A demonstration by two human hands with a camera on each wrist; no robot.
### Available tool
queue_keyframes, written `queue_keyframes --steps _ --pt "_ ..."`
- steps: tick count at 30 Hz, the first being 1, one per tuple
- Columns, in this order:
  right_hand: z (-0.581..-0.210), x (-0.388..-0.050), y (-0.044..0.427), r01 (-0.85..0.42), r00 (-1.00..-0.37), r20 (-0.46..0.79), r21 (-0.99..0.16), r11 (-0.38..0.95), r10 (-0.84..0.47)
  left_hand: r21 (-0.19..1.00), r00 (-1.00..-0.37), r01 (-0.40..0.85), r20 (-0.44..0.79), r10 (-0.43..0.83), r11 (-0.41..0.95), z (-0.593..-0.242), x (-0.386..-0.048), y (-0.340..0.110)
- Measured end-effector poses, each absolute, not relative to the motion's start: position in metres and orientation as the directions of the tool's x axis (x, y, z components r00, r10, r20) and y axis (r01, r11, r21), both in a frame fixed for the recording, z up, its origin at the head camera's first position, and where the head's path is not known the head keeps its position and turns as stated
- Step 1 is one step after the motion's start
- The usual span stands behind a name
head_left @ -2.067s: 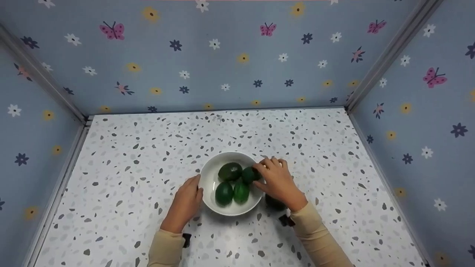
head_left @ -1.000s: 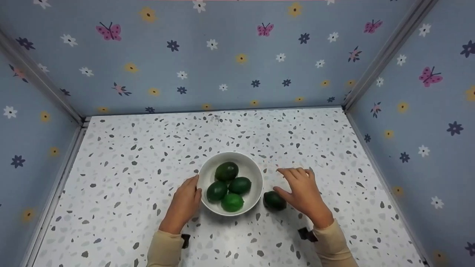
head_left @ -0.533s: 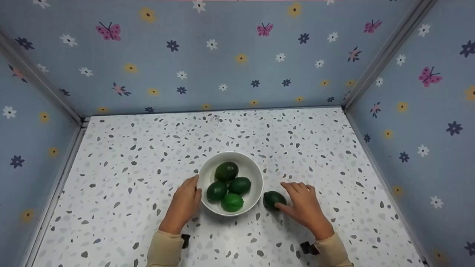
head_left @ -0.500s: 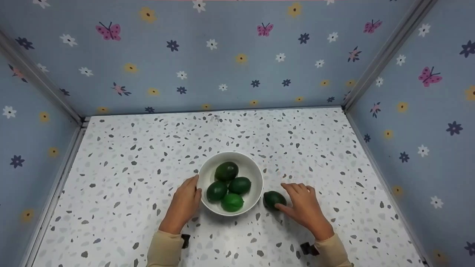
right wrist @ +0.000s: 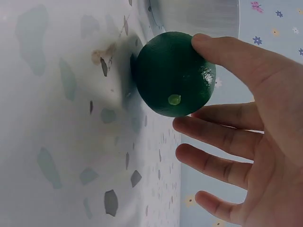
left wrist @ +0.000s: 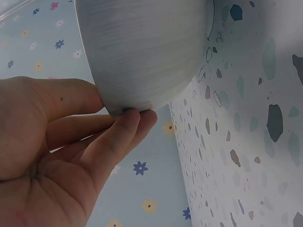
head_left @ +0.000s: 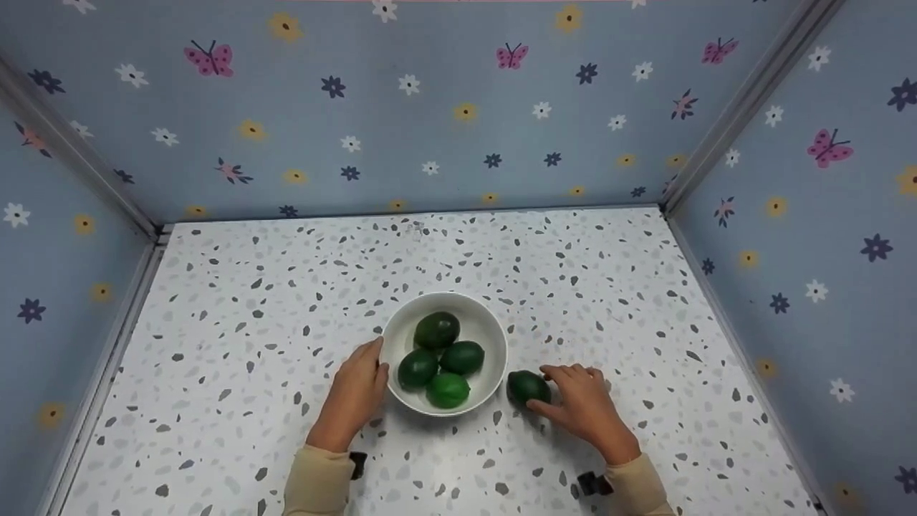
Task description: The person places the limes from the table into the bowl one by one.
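Observation:
A white bowl [head_left: 494, 387] stands on the speckled table. In it lie several glossy green fruits, among them a bright green one [head_left: 448, 390] at the near side. My left hand [head_left: 353, 394] rests against the bowl's left side, thumb and fingertips touching the outer wall near the rim, as the left wrist view shows. Just right of the bowl sits a dark green rounded fruit [right wrist: 170, 75] with a pale stem spot. My right hand [head_left: 584, 405] pinches its right part between thumb and first fingers. In the right wrist view the other fingers are spread below it.
Blue walls [head_left: 408, 122] printed with flowers and butterflies enclose the white terrazzo-patterned table [head_left: 251, 373] at the back and both sides. A small black device [head_left: 593, 484] sits at the right wrist, another device [head_left: 359, 464] at the left.
My right hand has left the fruit it put into the bowl, moved right and down, and brought its fingers onto the loose fruit. Fruits in the bowl have shifted. My left hand stays put.

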State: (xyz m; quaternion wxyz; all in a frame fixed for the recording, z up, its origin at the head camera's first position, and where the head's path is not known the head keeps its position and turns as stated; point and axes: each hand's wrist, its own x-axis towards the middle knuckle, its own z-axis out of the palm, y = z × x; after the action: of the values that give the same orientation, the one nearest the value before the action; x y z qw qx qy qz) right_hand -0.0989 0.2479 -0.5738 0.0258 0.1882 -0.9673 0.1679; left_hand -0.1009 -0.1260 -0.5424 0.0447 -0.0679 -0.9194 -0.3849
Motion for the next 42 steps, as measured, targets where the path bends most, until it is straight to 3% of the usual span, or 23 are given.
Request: queue_keyframes --steps 5,12,23,34,42 --pt "-0.577 -0.099 0.246 -0.32 -0.944 0.044 -0.377 0.869 -0.328 0.699 -0.987 0.158 0.13 0.094 0.697 -0.542 -0.101 -0.126" --pt "-0.579 -0.098 0.246 -0.342 -0.938 0.106 -0.426 0.838 -0.329 0.725 -0.995 0.094 0.053 0.08 0.682 -0.539 -0.101 -0.125" --pt "-0.559 -0.1 0.252 -0.361 -0.933 0.179 -0.421 0.832 -0.314 0.717 -0.994 0.112 0.073 0.085 0.688 -0.541 -0.101 -0.126" --pt "-0.526 -0.115 0.249 -0.473 -0.87 0.329 -0.349 0.809 -0.367 0.708 -0.993 0.118 0.074 0.093 0.696 -0.543 -0.102 -0.126" --pt "-0.507 -0.131 0.228 -0.591 -0.778 0.447 -0.279 0.757 -0.442 0.706 -0.992 0.123 0.081 0.093 0.697 -0.542 -0.102 -0.125"
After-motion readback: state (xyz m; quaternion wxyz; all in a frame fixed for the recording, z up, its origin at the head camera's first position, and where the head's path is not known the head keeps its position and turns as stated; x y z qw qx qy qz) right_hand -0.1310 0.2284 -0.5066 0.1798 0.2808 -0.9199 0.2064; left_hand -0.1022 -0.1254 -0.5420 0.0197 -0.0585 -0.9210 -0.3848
